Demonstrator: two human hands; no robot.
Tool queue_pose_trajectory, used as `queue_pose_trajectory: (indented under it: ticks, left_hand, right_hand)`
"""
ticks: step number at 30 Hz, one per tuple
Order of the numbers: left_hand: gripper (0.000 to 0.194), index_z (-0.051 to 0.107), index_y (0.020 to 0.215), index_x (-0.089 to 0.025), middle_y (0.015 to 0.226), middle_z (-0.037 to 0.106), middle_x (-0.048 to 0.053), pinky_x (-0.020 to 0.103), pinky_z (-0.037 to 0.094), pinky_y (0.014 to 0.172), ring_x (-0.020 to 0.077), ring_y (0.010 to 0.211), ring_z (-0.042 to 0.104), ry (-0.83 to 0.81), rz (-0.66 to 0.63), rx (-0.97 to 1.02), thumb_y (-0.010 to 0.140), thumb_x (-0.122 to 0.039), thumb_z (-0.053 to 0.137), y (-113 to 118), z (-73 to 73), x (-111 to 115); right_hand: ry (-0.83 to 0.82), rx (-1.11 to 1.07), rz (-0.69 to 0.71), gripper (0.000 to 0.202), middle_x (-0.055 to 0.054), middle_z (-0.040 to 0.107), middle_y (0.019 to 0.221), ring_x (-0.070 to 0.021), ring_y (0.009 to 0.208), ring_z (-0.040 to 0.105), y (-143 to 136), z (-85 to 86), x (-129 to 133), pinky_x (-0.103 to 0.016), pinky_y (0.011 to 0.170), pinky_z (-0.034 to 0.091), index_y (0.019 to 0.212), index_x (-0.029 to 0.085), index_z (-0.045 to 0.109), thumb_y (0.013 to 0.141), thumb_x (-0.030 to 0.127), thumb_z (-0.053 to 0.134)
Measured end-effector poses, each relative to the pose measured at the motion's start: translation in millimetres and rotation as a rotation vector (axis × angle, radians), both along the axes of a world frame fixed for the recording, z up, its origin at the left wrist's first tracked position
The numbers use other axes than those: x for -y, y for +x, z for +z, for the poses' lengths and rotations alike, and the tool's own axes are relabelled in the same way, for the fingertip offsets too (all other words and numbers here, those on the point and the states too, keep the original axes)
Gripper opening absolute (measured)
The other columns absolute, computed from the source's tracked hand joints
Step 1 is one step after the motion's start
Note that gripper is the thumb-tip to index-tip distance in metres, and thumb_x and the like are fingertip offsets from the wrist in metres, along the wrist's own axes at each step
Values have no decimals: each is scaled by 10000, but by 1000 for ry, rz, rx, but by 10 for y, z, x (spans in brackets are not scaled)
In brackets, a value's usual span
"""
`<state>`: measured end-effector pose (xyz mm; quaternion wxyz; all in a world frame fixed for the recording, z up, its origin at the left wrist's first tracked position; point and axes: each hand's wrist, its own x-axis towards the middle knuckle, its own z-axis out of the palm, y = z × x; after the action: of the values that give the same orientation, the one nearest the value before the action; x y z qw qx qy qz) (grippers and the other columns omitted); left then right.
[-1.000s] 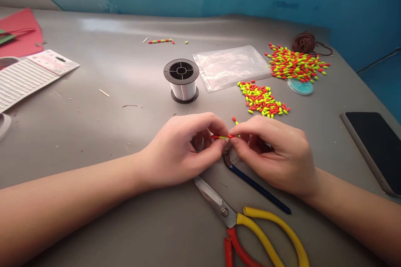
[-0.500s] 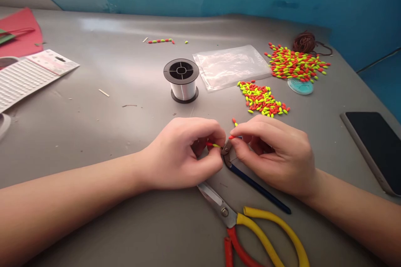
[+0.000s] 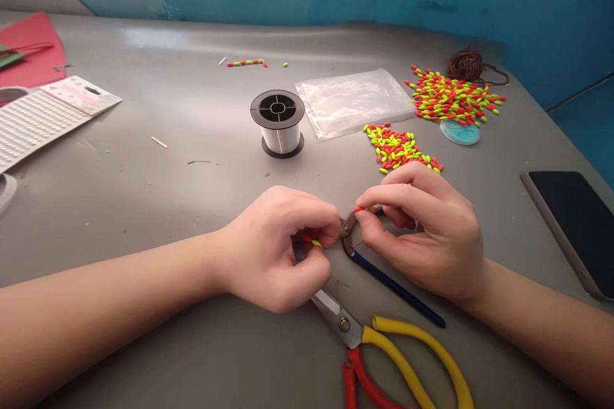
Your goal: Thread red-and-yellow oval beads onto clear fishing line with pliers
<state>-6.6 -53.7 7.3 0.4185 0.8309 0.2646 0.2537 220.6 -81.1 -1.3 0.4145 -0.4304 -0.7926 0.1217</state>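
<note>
1 red bead (image 3: 359, 209) btwn R fingers (image 3: 394, 194); yel bead (image 3: 316, 243) inside curled L fingers (image 3: 314, 271).

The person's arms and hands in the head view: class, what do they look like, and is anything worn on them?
The left hand and right hand are both bare, with no gloves. No sleeve, watch or bracelet shows on the left forearm or right forearm. No rings are visible, though some fingers are partly hidden.
</note>
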Motion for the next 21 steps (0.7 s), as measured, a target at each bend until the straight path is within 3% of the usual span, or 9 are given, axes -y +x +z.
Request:
queue_pose_trajectory:
  ticks: [6,10,17,21]
  left_hand:
    - [251,397,712,-236,645,344,-36,307,283,529,141,608,242,-9,-5,-4,632,-47,541,-7,17,6]
    - [235,466,747,-225,661,371,-50,269,323,527,113,594,280,7,20,13,671,-21,553,2,30,13]
    - [145,637,896,-188,697,524,-59,214,395,526,69,568,448,-31,212,8,837,-55,635,49,6,1]
    - [98,677,989,-181,801,612,-31,223,442,554,73,614,524,-23,251,58,920,-113,660,61,-23,-20]
  right_hand:
    - [-16,9,-7,192,-23,621,880,-131,615,499,4,1,4,-313,573,483,952,258,702,893,75,705]
    - [-29,5,-27,195,-1,574,779,-135,608,465,1,15,-9,-319,578,451,897,235,656,864,44,678]
    - [-39,-13,-17,185,-6,587,782,-132,607,460,2,19,-16,-320,576,430,891,215,641,846,40,677]
    - [-49,-12,-25,207,5,593,796,-132,611,468,12,-13,-13,-317,585,447,946,226,650,844,49,687]
